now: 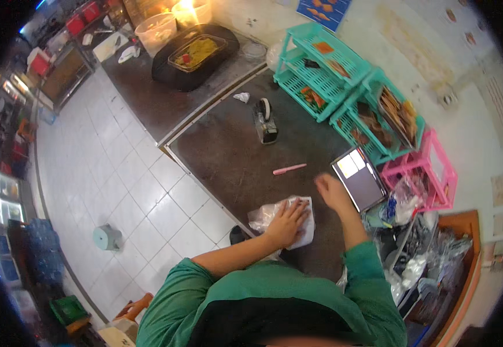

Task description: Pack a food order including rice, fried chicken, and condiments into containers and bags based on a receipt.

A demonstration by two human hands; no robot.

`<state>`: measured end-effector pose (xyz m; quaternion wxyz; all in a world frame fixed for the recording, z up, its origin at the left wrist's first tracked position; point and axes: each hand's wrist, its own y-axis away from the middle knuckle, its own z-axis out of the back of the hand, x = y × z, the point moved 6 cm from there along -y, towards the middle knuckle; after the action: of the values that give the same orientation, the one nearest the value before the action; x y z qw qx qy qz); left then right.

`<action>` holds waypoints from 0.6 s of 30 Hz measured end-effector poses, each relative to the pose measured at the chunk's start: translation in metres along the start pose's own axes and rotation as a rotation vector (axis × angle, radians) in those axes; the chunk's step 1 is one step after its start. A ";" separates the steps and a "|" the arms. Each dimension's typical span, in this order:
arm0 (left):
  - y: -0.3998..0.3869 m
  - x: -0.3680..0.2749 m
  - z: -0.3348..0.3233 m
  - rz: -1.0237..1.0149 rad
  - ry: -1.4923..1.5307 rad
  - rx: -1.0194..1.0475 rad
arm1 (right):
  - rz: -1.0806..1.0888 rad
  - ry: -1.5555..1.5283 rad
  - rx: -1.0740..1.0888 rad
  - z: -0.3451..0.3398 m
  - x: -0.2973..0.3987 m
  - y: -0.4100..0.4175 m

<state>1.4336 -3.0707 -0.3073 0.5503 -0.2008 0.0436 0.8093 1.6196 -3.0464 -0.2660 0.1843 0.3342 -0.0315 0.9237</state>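
My left hand (289, 222) lies flat, fingers slightly spread, on a white sheet of paper (307, 236) at the near edge of the dark table. Crumpled clear plastic (260, 217) sticks out from under it to the left. To the right of the paper, my right hand (332, 191) is raised over the table, blurred, its fingers curled; I cannot tell whether anything is in them. Close beside that hand is a tablet (360, 178) with a lit screen. A pink pen (289, 169) rests ahead of both hands.
Farther off stand a tape dispenser (265, 121) and a crumpled white scrap (242, 97). Turquoise plastic racks (325, 71) and a pink rack (440, 169) line the wall. At right, a wooden drawer (472, 260) holds plastic bags. A tray of yellow food (199, 51) sits on the far counter.
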 end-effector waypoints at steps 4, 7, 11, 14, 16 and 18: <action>-0.005 -0.001 0.007 -0.038 0.069 0.039 | -0.392 -0.531 0.114 -0.071 0.014 -0.149; -0.007 0.004 0.008 -0.040 0.126 -0.002 | -0.550 -0.547 0.102 -0.106 0.021 -0.212; -0.006 0.010 0.001 -0.051 0.171 0.041 | -0.787 -0.736 0.180 -0.133 0.025 -0.233; -0.001 0.013 0.008 -0.059 0.138 0.011 | -0.654 -0.987 0.103 -0.141 0.042 -0.212; -0.001 0.010 -0.004 -0.065 0.141 0.101 | -0.496 -1.176 0.007 -0.147 0.033 -0.185; 0.001 0.005 -0.011 -0.123 0.211 0.009 | -0.219 -1.582 -0.285 -0.170 -0.009 -0.165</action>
<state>1.4342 -3.0698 -0.3189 0.5922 -0.2848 0.0926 0.7480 1.5825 -2.8654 -0.4142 0.2376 0.8630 -0.2368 0.3777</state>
